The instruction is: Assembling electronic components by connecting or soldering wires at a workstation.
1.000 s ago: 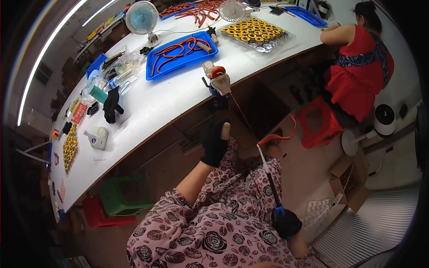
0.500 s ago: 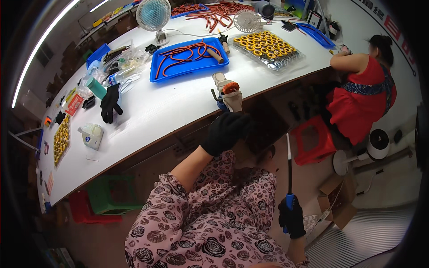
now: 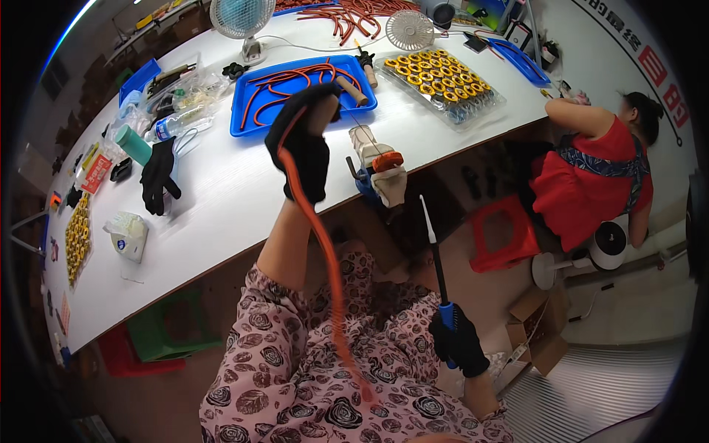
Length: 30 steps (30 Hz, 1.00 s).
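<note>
My left hand (image 3: pixel 309 151), in a black glove, is raised over the bench by the front of the blue tray. It grips an orange-brown wire (image 3: pixel 319 229), which hangs down across my lap, its lower end smeared by motion. Low on the right, my gloved right hand (image 3: pixel 459 345) is closed around a long tool (image 3: pixel 439 273) with a blue handle, black shaft and pale tip pointing up. Between the hands, at the bench edge, is a small vise (image 3: pixel 378 173) with pale padded jaws; an orange-brown coil (image 3: pixel 387 161) sits in it.
The blue tray (image 3: pixel 244 133) holds more wires and wooden-handled tools. A clear pack of yellow rings (image 3: pixel 443 77) lies right of it. A fan (image 3: pixel 244 18), a black glove (image 3: pixel 159 177) and a tissue pack (image 3: pixel 127 236) stand leftward. A person in red (image 3: pixel 591 173) sits right, by a red stool (image 3: pixel 504 232).
My left hand has risen from beside the vise to over the bench, drawing the wire up into view. The tool in my right hand has shifted left and tilted. The coil at the vise is now uncovered.
</note>
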### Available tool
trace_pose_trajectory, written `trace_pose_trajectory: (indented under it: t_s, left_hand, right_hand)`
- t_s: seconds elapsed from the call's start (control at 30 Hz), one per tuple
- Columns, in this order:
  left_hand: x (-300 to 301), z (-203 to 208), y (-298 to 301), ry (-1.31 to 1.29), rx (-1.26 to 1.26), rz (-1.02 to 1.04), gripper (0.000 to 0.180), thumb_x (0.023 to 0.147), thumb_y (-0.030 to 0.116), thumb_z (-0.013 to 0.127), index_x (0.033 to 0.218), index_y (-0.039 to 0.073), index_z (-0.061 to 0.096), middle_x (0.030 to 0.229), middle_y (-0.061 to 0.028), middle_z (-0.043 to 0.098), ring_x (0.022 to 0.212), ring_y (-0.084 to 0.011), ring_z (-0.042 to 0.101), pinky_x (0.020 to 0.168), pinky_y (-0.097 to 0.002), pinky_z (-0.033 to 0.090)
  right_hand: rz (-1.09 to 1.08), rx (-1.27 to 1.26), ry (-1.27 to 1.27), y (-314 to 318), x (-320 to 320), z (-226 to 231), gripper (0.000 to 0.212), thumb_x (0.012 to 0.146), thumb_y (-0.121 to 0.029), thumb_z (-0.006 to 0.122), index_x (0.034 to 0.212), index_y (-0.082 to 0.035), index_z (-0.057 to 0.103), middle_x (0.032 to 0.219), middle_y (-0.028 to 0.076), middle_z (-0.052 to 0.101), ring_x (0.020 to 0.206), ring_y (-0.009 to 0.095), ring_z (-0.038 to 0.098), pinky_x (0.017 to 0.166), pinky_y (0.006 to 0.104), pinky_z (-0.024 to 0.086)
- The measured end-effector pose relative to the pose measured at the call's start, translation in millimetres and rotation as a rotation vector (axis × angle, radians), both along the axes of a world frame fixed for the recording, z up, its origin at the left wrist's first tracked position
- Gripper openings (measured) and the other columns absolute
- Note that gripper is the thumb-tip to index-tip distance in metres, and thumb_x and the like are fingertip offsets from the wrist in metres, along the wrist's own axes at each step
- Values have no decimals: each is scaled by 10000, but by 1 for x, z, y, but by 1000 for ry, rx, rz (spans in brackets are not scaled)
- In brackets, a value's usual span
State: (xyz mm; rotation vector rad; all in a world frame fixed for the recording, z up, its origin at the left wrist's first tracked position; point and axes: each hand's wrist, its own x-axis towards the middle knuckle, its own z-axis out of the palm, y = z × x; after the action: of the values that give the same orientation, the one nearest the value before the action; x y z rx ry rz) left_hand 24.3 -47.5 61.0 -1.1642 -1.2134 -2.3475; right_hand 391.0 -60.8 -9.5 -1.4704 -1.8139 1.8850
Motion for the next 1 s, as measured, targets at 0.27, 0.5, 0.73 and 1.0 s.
trace_pose_trajectory:
  t_s: [0.27, 0.5, 0.73, 1.0]
  left_hand:
    - [-51, -17, 39, -501, 195, -282, 174, 833, 45, 583, 996, -12, 603, 770, -94, 626, 585, -155, 545, 517, -262, 432]
    - [-55, -5, 37, -423, 163, -340, 180, 854, 79, 580, 1021, 12, 570, 776, -108, 623, 608, -154, 560, 506, -253, 435]
    - [-112, -72, 101, -727, -130, -701, 154, 839, 72, 576, 988, 35, 585, 780, -62, 607, 676, -137, 582, 563, -215, 459]
    - [-126, -77, 116, -633, -239, -684, 116, 847, 75, 579, 945, 12, 579, 745, -72, 597, 601, -127, 556, 515, -192, 429]
  right_hand:
    - [61, -72, -37, 15, -29, 21, 148, 833, -153, 632, 916, -90, 528, 613, -9, 534, 449, 67, 485, 398, 241, 366]
    - [36, -148, 9, 23, -29, 19, 165, 829, -149, 637, 929, -81, 525, 610, -9, 521, 445, 69, 480, 395, 245, 367]
    - [106, -134, 5, 30, -47, 19, 189, 831, -161, 635, 952, -74, 519, 584, 0, 508, 428, 79, 478, 397, 252, 375]
    - [197, -23, 26, 46, -64, 17, 200, 850, -189, 610, 986, -76, 519, 537, 2, 490, 418, 78, 477, 396, 255, 382]
